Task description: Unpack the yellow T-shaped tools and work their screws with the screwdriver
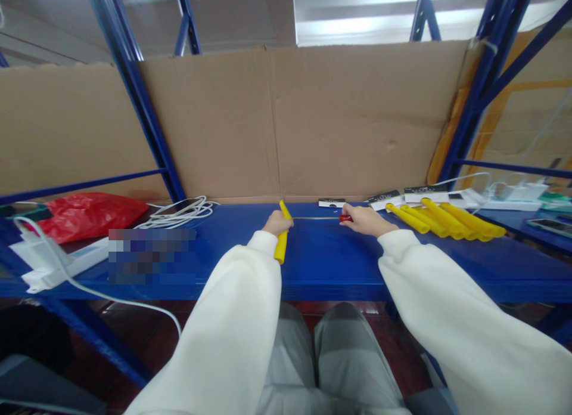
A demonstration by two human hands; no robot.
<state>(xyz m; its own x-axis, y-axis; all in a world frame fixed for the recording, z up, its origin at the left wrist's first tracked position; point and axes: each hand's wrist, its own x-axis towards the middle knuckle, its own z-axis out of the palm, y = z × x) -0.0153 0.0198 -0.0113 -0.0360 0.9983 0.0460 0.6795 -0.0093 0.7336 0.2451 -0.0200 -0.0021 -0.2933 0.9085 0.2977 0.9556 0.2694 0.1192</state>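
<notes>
- Both hands are curled in a grip over the bench, apart from each other, with neither one spread
- Cardboard (214, 123) stands behind the bench as a wall, brown and creased, between blue metal posts
- Blue bench (330, 266), smooth and a little shiny, bears everything else listed below
- Red bag (98, 215), crumpled plastic, lies at the far left; what is in it cannot be seen
- Spare yellow tubes (447, 221), several of them, lie side by side in a pile at the right, close to the black-and-white cards (426, 194)
- White power strip (89, 259) sits at the left edge in front of the bag, with a plug in it; a coil of white cable (192, 212) lies farther back
- Held yellow tube (280, 248), plain, bright and slim, is near the middle of the bench, slanting away from the person; whether it touches the top I cannot tell
- Left hand (277, 222) has its fingers wrapped around that tube, partway along
- Right hand (366, 219) has its fingers folded around the red handle (345, 217) of a tool
- Thin rod (315, 218), straight, runs from the handle across to the tube; its tip is too small to make out
</notes>
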